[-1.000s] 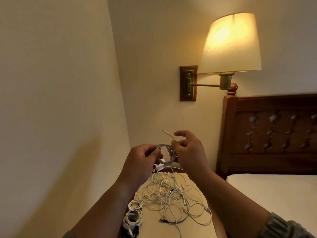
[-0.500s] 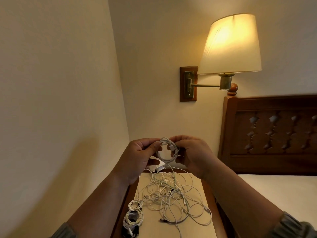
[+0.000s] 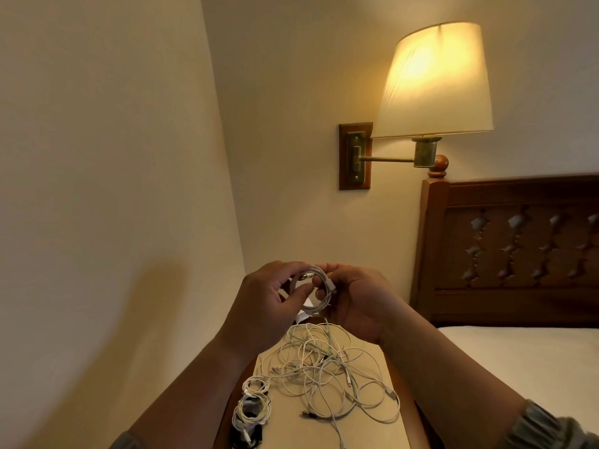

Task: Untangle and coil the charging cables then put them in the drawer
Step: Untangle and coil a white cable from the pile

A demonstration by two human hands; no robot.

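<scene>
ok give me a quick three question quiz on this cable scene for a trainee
1. True or false: the left hand and right hand both hold the white coil.
2. Where do the tangled cables lie? A on the bed, B on the nightstand top, C in a drawer.
3. Fill in: the finished coils lie on the tangle's ___ side.
Key: 1 true; 2 B; 3 left.

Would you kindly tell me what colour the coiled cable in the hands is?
The coiled cable is white; the head view shows it best.
</scene>
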